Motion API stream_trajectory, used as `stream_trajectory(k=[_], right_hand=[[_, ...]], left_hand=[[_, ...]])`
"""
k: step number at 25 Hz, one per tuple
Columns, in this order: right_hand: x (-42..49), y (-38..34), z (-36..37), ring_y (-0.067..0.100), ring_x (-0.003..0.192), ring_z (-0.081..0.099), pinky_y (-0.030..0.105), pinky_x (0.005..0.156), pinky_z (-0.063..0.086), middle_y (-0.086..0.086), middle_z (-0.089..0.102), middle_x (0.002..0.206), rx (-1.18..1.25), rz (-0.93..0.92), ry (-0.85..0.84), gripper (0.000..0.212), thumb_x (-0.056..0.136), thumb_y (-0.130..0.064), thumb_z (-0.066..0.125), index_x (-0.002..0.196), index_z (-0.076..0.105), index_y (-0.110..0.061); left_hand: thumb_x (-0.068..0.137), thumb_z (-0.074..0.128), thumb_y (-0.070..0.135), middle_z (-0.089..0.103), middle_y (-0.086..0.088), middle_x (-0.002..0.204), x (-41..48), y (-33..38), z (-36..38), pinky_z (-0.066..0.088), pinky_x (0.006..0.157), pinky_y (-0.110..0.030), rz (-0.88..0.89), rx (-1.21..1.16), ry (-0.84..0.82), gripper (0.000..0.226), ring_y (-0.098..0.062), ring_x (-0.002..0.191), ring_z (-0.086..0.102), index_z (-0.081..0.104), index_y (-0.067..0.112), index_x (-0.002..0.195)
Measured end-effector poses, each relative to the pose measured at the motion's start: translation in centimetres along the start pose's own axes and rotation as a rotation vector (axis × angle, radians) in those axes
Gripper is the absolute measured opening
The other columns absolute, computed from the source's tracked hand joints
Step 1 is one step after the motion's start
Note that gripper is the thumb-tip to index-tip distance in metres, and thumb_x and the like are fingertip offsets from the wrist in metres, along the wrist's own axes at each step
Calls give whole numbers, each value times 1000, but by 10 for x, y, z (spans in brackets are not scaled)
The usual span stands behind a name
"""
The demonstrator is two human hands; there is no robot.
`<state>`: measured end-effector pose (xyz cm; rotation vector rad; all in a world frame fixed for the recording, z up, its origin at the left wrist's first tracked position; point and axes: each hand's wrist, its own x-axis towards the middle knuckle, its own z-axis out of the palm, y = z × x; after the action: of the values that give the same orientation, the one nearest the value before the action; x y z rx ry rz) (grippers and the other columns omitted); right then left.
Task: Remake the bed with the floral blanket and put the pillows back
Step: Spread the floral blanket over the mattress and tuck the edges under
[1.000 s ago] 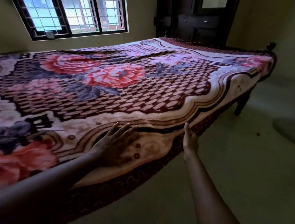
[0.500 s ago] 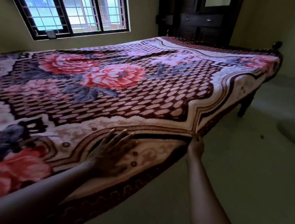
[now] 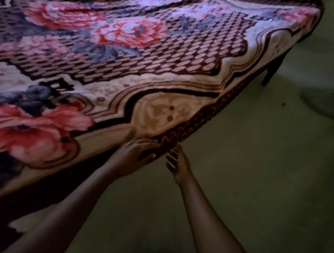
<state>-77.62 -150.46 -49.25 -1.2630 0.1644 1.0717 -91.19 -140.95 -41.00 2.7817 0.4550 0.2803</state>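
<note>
A single wide-angle camera, worn on the person's head, looked forward and steeply down from beside the bed's near edge. It sat close enough that both forearms ran in from the bottom of the frame to the left hand (image 3: 134, 153) and right hand (image 3: 177, 165) near its middle. The floral blanket (image 3: 165, 69) filled the upper left and the floor (image 3: 256, 168) the lower right.

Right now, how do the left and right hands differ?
The left hand pinches the blanket hem between fingers and thumb; the right hand only touches it with straight fingers. The left hand lies sideways; the right hand points up. Both meet the same edge.
</note>
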Motion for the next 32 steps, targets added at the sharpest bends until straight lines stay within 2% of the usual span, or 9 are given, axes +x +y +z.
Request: stream_trajectory(k=[2, 6, 12, 14, 17, 21, 27, 30, 32], right_hand=[[-5, 41, -5, 13, 87, 59, 27, 69, 47, -2, 60, 101, -3, 101, -7, 31, 92, -40, 52, 114, 57, -19], [-11, 90, 1, 16, 88, 60, 28, 71, 48, 3, 61, 107, 58, 263, -9, 29, 92, -31, 56, 114, 60, -14], [5, 108, 17, 26, 111, 53, 37, 88, 49, 11, 49, 123, 296, 271, -33, 42, 90, -43, 54, 123, 44, -19], [17, 102, 30, 20, 91, 61, 28, 69, 56, 8, 56, 110, 371, 240, -91, 30, 92, -38, 54, 114, 48, -18], [22, 90, 40, 3, 46, 50, 15, 37, 36, -6, 57, 64, 208, 177, -76, 13, 97, -20, 45, 92, 57, -19], [-9, 84, 1, 10, 51, 35, 20, 45, 31, -3, 43, 58, 9, 261, -58, 23, 92, -6, 37, 74, 49, -17], [-42, 60, -27, 11, 61, 45, 24, 59, 40, 1, 50, 73, -61, 306, -235, 19, 83, -2, 37, 75, 48, -16], [-38, 65, -35, 17, 99, 57, 38, 81, 51, 1, 59, 103, -11, 311, -298, 11, 88, -20, 54, 98, 58, -17], [-33, 74, -40, 21, 118, 52, 48, 96, 47, -1, 55, 124, 26, 285, -347, 56, 75, -46, 69, 125, 51, -28]], left_hand=[[88, 52, 34, 64, 1, 116, -37, -12, 12, 38, 97, -15, -62, -237, 78, 37, -5, 112, 53, 67, 12, 114], [94, 49, 2, 68, 13, 101, -102, -19, 44, 46, 82, -9, -673, -975, 28, 24, -4, 103, 60, 64, 7, 112], [96, 46, 15, 65, 1, 113, -144, -27, 70, 43, 80, -17, -977, -1113, -128, 22, -18, 106, 59, 63, 24, 106], [96, 48, 15, 63, 0, 117, -146, -21, 75, 43, 83, -19, -1018, -1132, -118, 24, -16, 109, 57, 59, 25, 115], [91, 56, 27, 52, -2, 134, -144, -3, 99, 41, 97, -28, -1150, -1301, 65, 50, -17, 120, 51, 38, 25, 138], [57, 71, 61, 37, -1, 147, -109, 14, 118, 33, 107, -35, -1177, -1658, 362, 110, -20, 131, 41, 19, 27, 148], [63, 80, 47, 53, -11, 136, -66, 19, 120, 42, 103, -41, -865, -1973, 548, 91, -28, 124, 51, 43, 13, 138], [66, 78, 41, 55, -13, 133, -71, 22, 120, 44, 98, -39, -975, -1997, 551, 79, -29, 119, 53, 49, 13, 134], [74, 67, 41, 58, -10, 130, -77, 25, 122, 44, 94, -37, -1066, -1942, 518, 59, -24, 114, 56, 55, 17, 127]])
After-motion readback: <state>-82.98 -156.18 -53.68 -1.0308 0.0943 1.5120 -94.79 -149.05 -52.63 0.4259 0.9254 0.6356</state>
